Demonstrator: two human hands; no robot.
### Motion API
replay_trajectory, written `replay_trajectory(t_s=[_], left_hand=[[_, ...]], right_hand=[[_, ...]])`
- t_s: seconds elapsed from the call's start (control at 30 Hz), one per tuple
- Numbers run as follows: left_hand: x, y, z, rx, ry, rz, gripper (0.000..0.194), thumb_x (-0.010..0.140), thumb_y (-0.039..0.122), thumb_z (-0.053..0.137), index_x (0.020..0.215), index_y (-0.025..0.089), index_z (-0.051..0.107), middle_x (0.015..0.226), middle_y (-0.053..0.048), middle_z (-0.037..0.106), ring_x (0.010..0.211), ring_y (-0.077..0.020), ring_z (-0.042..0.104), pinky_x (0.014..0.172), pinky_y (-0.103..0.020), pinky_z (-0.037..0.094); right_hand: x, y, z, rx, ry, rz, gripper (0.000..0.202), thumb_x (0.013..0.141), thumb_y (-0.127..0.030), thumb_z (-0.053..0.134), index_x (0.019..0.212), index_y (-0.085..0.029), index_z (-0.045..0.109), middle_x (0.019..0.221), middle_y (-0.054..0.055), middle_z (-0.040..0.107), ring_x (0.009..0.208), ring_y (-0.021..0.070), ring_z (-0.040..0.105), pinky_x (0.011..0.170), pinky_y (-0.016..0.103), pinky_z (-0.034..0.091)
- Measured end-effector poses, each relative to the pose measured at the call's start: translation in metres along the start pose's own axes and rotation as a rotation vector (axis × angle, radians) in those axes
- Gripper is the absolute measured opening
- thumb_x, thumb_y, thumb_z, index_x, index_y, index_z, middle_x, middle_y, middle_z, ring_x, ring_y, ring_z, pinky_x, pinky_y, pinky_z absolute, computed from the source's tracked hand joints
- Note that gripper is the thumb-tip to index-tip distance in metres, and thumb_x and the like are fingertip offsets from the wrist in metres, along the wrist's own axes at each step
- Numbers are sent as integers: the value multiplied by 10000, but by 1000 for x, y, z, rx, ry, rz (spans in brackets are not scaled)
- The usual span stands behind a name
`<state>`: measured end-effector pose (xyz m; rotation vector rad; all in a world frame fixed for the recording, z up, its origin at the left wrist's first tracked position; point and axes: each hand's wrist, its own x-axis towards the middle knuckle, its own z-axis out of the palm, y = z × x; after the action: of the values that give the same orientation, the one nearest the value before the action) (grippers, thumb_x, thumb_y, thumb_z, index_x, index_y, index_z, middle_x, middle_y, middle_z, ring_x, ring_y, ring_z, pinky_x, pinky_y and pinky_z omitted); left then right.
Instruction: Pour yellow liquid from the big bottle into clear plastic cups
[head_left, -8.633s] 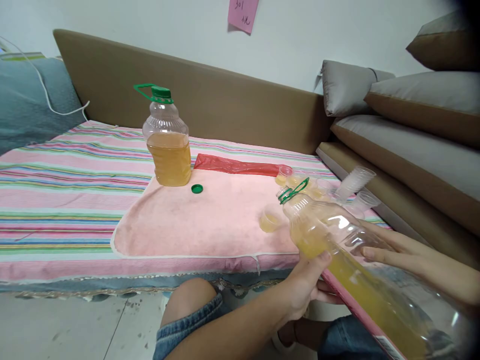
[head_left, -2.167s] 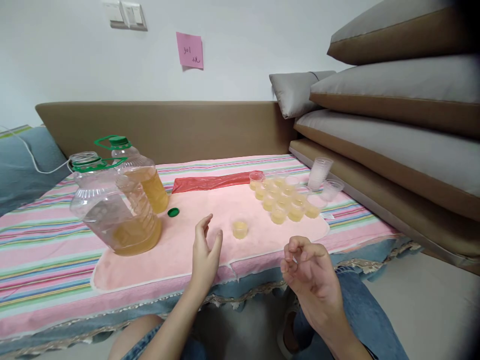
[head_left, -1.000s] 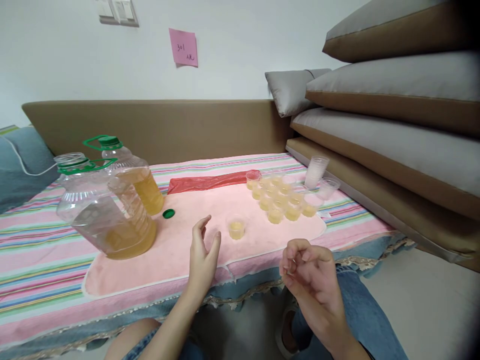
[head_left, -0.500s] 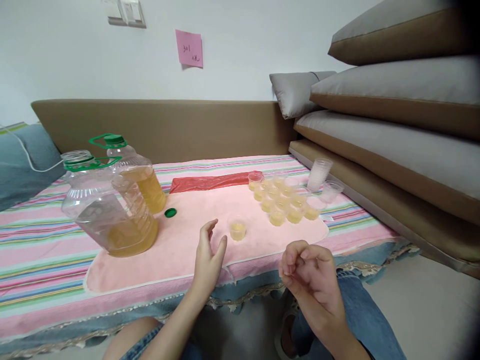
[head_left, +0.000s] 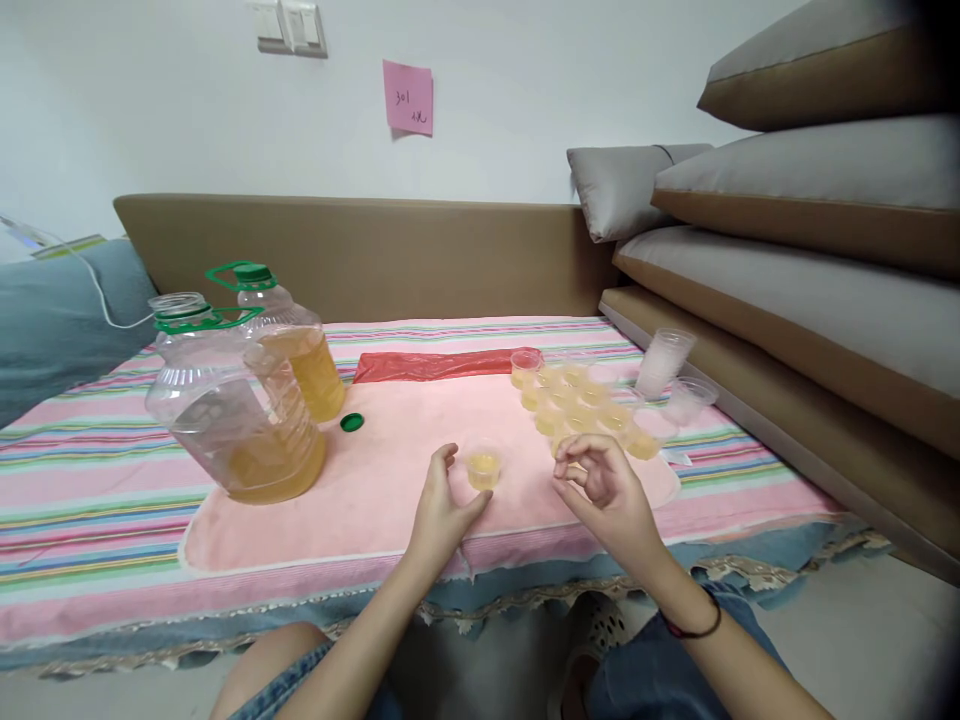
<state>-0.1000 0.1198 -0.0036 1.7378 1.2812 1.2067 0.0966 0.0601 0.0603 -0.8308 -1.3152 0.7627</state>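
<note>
A small clear plastic cup (head_left: 484, 470) of yellow liquid stands on the pink mat. My left hand (head_left: 448, 510) is open at its left side, thumb in front and fingers behind, with a gap to the cup as far as I can tell. To the right hovers my right hand (head_left: 604, 495), its fingers loosely curled and the thumb close under them; nothing shows between them. Behind it, several filled cups (head_left: 581, 395) stand close together, some hidden by my right hand.
Two large clear jugs stand at left: an uncapped one (head_left: 262, 440) in front, a green-capped one (head_left: 315, 370) behind. A green cap (head_left: 352, 422), a red plastic bag (head_left: 427, 367), and stacked empty cups (head_left: 666, 362) lie around the mat (head_left: 300, 535). Piled cushions (head_left: 810, 230) border the right.
My right hand has moved up and inward, over the mat nearer the single cup. My left hand has come closer around that cup. The view has shifted slightly left.
</note>
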Motion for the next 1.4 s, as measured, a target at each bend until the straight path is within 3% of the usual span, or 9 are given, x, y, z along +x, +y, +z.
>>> replay_trajectory(t_s=[0.2,0.4,0.6,0.83,1.1,1.4], left_hand=[[10,-6,18,-51,-9,10,759,642,233,738,1280,210,327,1330,-161,505,1255,-270,511,1068,-473,387],[17,-6,28,-109,34,-57,767,705,227,697,1317,237,235,1247,-134,560,1164,-223,579,995,-430,451],[30,1,34,-159,80,-80,758,711,228,707,1316,250,250,1232,-107,563,1118,-199,593,944,-387,484],[94,10,56,-210,127,-57,757,674,219,720,1288,240,277,1239,-113,559,1063,-192,600,886,-368,502],[177,-5,79,-187,160,-24,758,628,170,746,1258,237,330,1212,-104,604,999,-194,627,856,-357,495],[222,-29,93,-155,156,-10,777,633,191,749,1288,240,333,1198,-92,613,1002,-219,628,859,-372,487]], right_hand=[[7,39,5,-79,-8,184,252,694,-143,663,873,-240,514,814,-26,533,691,115,564,625,257,499],[-6,46,3,-196,-67,334,250,620,-58,569,796,-217,492,671,-75,462,530,75,486,470,189,417],[-10,56,4,-281,-112,368,257,568,-26,496,744,-212,472,666,-74,432,542,81,475,491,193,406],[-14,66,13,-359,-142,344,293,572,-1,465,759,-225,445,684,-57,450,571,106,502,502,204,436],[-5,86,15,-338,-87,365,326,565,13,482,784,-227,463,700,-53,476,564,106,521,495,201,457],[-4,97,16,-246,-88,532,319,533,-18,525,748,-232,426,601,-96,410,485,65,404,424,149,331]])
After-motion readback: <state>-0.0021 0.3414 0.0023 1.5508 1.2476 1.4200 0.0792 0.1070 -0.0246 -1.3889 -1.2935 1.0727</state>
